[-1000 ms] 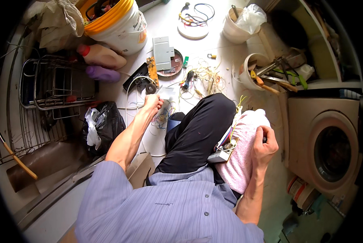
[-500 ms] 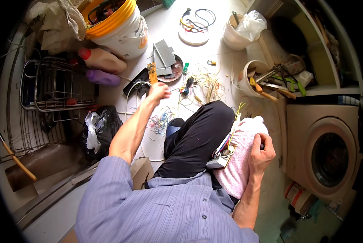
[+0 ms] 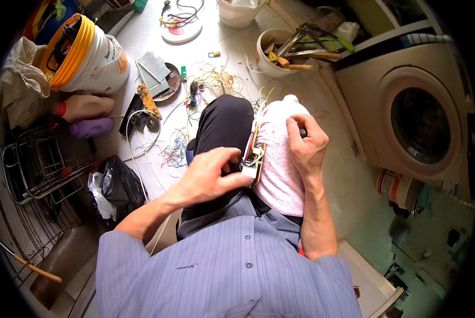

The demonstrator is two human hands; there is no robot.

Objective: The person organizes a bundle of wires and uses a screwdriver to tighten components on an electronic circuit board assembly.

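Note:
On my lap, between my dark-trousered left leg (image 3: 221, 119) and a pink towel (image 3: 280, 153) over my right leg, sits a small box-shaped electronic part (image 3: 252, 168) with several coloured wires. My left hand (image 3: 208, 175) reaches over it from the left, thumb and fingers apart, the thumb tip at its near edge. Whether the thumb touches it I cannot tell. Above the towel, my right hand (image 3: 307, 142) is closed around a black handle (image 3: 303, 132); the rest of that object is hidden. An orange-brown circuit board (image 3: 149, 100) lies on the floor at far left.
Loose wires (image 3: 221, 82) and a blue-white wire tangle (image 3: 176, 151) lie beyond my knees. Grey metal plates (image 3: 153, 74) rest by a round pan. A tool bucket (image 3: 272, 58) stands ahead, a washing machine (image 3: 407, 116) at right, a yellow-rimmed bucket (image 3: 100, 63) and black bag (image 3: 118, 185) at left.
My left hand has come back from beside the circuit board on the floor to the electronic part on my lap. My right hand keeps its grip on the black handle. The view has turned right.

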